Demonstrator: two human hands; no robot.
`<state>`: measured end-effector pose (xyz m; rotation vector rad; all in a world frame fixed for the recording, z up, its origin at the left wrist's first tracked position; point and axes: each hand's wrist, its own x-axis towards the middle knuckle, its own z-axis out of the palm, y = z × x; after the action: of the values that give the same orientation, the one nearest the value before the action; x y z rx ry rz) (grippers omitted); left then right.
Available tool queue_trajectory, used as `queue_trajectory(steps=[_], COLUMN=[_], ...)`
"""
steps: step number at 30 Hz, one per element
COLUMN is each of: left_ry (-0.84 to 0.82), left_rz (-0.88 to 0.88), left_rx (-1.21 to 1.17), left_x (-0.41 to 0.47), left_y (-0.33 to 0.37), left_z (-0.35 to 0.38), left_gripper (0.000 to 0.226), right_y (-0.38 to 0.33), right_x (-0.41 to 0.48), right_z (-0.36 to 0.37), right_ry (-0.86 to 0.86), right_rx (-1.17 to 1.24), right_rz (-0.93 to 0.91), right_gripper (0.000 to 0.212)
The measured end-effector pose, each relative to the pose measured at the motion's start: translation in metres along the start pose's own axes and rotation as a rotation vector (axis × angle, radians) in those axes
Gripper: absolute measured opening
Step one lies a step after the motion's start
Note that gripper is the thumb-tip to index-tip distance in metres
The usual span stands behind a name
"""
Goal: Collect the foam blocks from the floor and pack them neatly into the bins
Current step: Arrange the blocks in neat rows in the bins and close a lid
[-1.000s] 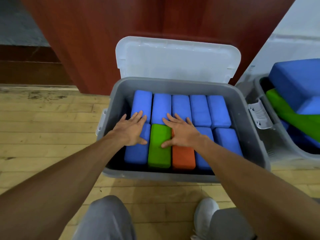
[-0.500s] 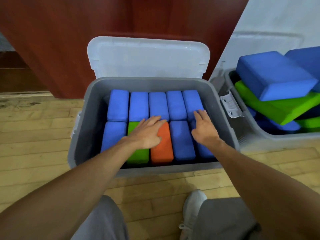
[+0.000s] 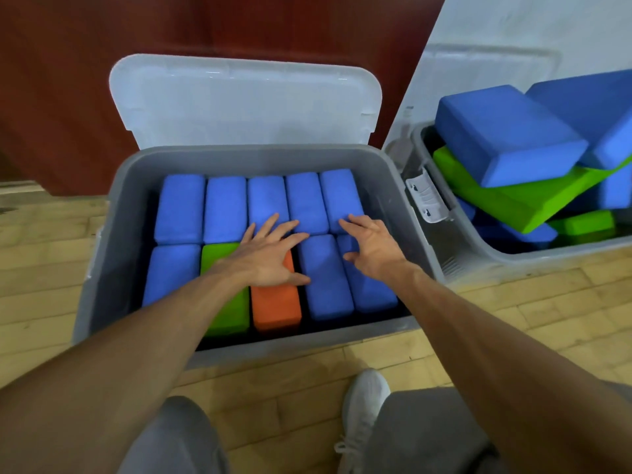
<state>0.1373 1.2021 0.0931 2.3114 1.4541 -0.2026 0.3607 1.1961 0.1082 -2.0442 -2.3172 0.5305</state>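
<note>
- Both hands have slid toward 3 o'clock across the foam blocks (image 3: 225,206) vs 1 s ago. Left hand (image 3: 266,260) is now on the orange block (image 3: 277,302), right hand (image 3: 374,249) over the far-right blue ones.
- Blocks: soft matte bricks w/ rounded edges, two tight rows of five in the gray bin (image 3: 116,234). Green block (image 3: 213,256) sits at 9 o'clock of orange.
- Grip: both hands flat, fingers splayed, holding nothing. Can't tell if right is pressing.
- Step, prob.: levelling the top layer. Next: fetch more, or tidy the 2nd bin.
- Smooth plastic lid (image 3: 246,104) is propped at 12 o'clock. The 2nd bin (image 3: 506,256) at 3 o'clock holds loose heaped blocks.
</note>
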Motion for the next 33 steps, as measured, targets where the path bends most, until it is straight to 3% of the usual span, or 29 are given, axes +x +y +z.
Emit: queue_trajectory(steps=[8,16,21,24,26,31,33], left_ry=[0.124,0.061,-0.004,0.130,0.219,-0.055,-0.093], left_rz=[-0.022,-0.050,-0.022,0.009,0.002,-0.197,-0.242], left_rx=[0.086,-0.080,-0.123,-0.245,-0.194,0.028,0.007], left_x=[0.003,0.006,0.003,-0.015,-0.036,-0.090,-0.098], left_y=[0.010,0.011,0.005,-0.011,-0.031,-0.085,-0.083], left_z=[0.018,0.010,-0.001,-0.021,-0.037,-0.036,-0.020], left_gripper=[0.091,0.091,0.090,0.076,0.076,0.110,0.113], right_y=[-0.002,-0.012,-0.025,-0.031,-0.036,-0.050,-0.054], right_x=[0.009,0.003,-0.004,-0.002,-0.001,-0.001,-0.004], right_z=[0.003,0.003,0.003,0.003,0.002,0.000,0.001], right_ry=[0.050,0.038,-0.046,-0.022,-0.025,-0.104,-0.150], right_rx=[0.092,0.067,-0.008,-0.014,-0.008,-0.079,-0.085], right_rz=[0.085,0.124,0.145,0.170,0.183,0.235,0.242], right_gripper=[0.068,0.068,0.094,0.096,0.096,0.094,0.089])
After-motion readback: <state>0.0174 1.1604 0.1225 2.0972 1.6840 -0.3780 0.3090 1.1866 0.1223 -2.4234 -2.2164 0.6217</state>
